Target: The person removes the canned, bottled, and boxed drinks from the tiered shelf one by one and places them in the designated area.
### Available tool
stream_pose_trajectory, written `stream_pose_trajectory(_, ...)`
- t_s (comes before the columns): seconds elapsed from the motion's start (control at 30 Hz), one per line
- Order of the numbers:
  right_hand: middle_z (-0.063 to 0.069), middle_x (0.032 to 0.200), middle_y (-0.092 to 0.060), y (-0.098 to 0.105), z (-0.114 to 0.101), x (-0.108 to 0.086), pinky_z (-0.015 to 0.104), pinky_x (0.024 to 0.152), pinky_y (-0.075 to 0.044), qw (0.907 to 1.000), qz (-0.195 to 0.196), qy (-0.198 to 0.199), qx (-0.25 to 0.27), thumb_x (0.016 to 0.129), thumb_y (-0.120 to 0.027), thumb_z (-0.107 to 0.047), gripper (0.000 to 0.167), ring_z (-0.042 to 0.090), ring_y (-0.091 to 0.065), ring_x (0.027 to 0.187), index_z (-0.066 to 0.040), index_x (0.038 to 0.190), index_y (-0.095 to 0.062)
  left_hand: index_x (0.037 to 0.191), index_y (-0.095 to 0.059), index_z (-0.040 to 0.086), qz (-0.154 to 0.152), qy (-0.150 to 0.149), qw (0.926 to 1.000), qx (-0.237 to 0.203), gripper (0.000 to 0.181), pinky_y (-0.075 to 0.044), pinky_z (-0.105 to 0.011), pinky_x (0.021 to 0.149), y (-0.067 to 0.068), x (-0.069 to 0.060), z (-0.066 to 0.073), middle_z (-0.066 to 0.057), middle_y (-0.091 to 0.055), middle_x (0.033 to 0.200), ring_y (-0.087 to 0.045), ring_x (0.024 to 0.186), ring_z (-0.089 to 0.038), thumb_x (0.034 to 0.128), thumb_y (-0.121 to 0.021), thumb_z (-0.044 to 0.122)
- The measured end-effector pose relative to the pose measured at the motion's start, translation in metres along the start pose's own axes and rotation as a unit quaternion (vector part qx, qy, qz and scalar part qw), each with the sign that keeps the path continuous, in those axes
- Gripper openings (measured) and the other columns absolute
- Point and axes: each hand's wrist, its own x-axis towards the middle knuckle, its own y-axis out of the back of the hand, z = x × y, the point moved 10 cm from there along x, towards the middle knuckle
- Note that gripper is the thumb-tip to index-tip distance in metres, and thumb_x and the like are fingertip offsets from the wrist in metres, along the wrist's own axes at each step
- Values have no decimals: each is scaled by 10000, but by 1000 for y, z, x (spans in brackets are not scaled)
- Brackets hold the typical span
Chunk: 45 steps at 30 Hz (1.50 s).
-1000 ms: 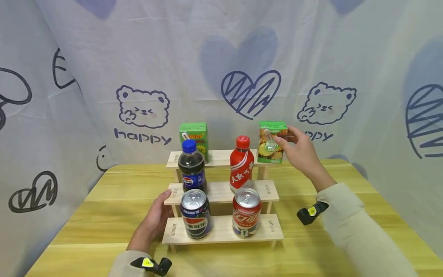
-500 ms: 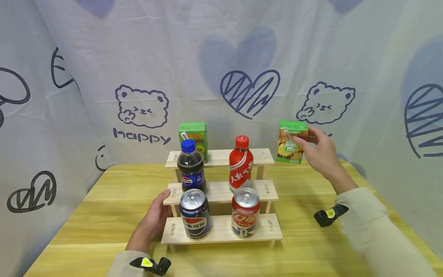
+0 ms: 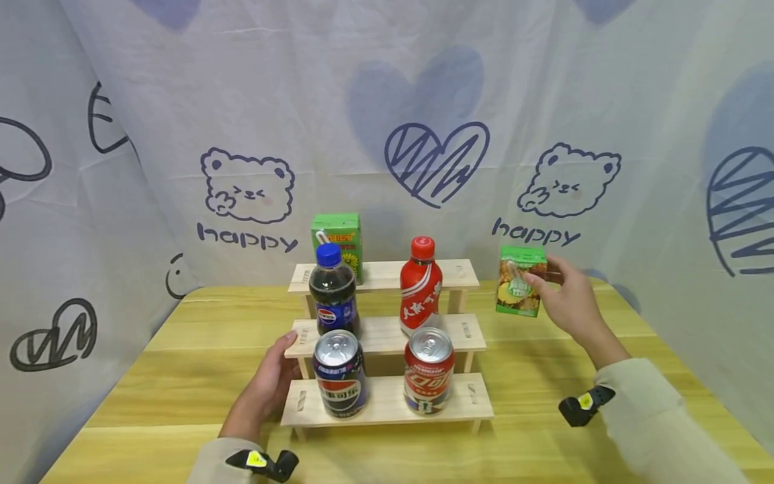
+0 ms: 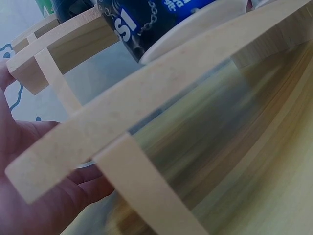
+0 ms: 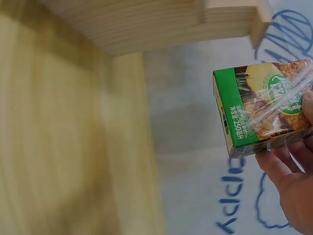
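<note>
In the head view my right hand (image 3: 574, 302) holds a green juice box (image 3: 521, 282) with a pineapple picture, thumb on its front. The box is in the air to the right of a three-tier wooden display rack (image 3: 387, 336). The right wrist view shows the same juice box (image 5: 264, 105) between thumb and fingers. My left hand (image 3: 272, 380) grips the left side of the rack, its thumb at the end of the middle tier. In the left wrist view, fingers of this hand (image 4: 49, 200) pass behind the lower tier's end.
A second green drink box (image 3: 351, 235) stands on the top tier. On the middle tier are a dark cola bottle (image 3: 332, 289) and a red bottle (image 3: 421, 296). The bottom tier bears a blue can (image 3: 340, 376) and a red can (image 3: 429, 373). A printed curtain (image 3: 387, 87) hangs behind the table (image 3: 181, 376).
My right hand has carried the juice box off the top tier's right end, moving right and then down. The left hand and the rack have stayed in place.
</note>
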Motion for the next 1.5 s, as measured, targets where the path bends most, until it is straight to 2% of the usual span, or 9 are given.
stream_pose_trajectory(0.3, 278, 1290, -490, -18, 34, -14, 554, 886, -450, 9995, -121, -252, -125, 943, -506, -429, 643, 450, -462, 1185, 10, 1395, -378, 1471, -226, 114, -161, -23, 9998, 113, 738, -192, -525, 1112, -7, -10, 7, -191, -308, 1469, -280, 1351, -382, 932, -317, 609)
stream_pose_trajectory(0.53, 285, 1296, -480, -29, 54, -21, 555, 894, -443, 9990, -226, -368, -116, 931, -515, -460, 681, 455, -458, 1183, 15, 1396, -371, 1457, -248, 115, -129, -15, 9999, 59, 699, -205, -519, 1106, -6, -7, 5, -172, -337, 1452, -308, 1336, -369, 941, -314, 582)
stream_pose_trajectory(0.7, 205, 1260, -533, -40, 87, -16, 467, 781, -512, 9987, -116, -406, -282, 885, -500, -570, 722, 387, -513, 1144, -47, 1376, -417, 1445, -279, 108, -162, -94, 9997, 130, 684, -203, -508, 1103, -7, -9, 9, -165, -348, 1440, -319, 1319, -360, 946, -310, 575)
stream_pose_trajectory(0.8, 219, 1259, -525, -44, 88, -19, 489, 820, -495, 9989, -161, -388, -186, 900, -499, -549, 711, 400, -501, 1149, -31, 1378, -408, 1442, -283, 95, -205, -198, 9993, 243, 697, -222, -490, 1089, -8, -9, 11, -175, -348, 1428, -328, 1302, -353, 947, -298, 585)
stream_pose_trajectory(0.93, 266, 1257, -507, -41, 74, -27, 538, 881, -457, 9992, -212, -340, 3, 928, -522, -460, 666, 437, -472, 1168, 13, 1377, -391, 1439, -291, 94, -188, -204, 9995, 174, 680, -245, -460, 1071, -5, -7, 9, -168, -362, 1415, -348, 1279, -335, 954, -294, 570)
stream_pose_trajectory(1.1, 257, 1247, -520, -41, 75, -29, 514, 862, -479, 9995, -136, -276, -65, 950, -527, -357, 572, 421, -489, 1158, 13, 1369, -404, 1442, -285, 106, -144, -116, 9998, 28, 641, -248, -465, 1075, -1, -3, 3, -154, -373, 1421, -357, 1279, -334, 967, -279, 537)
stream_pose_trajectory(1.27, 261, 1266, -503, -43, 81, -28, 524, 873, -470, 9993, -174, -323, -18, 953, -517, -364, 583, 426, -472, 1173, 13, 1379, -388, 1427, -304, 112, -95, -120, 9998, 105, 660, -266, -471, 1066, 0, -2, 2, -159, -385, 1408, -374, 1268, -349, 948, -307, 566)
stream_pose_trajectory(1.5, 280, 1309, -471, -45, 90, -28, 533, 884, -465, 9988, -299, -373, 126, 957, -504, -379, 611, 456, -449, 1201, 18, 1400, -363, 1442, -288, 120, -110, 11, 9999, -63, 680, -267, -489, 1071, 3, 3, -4, -170, -375, 1419, -352, 1292, -357, 936, -329, 572)
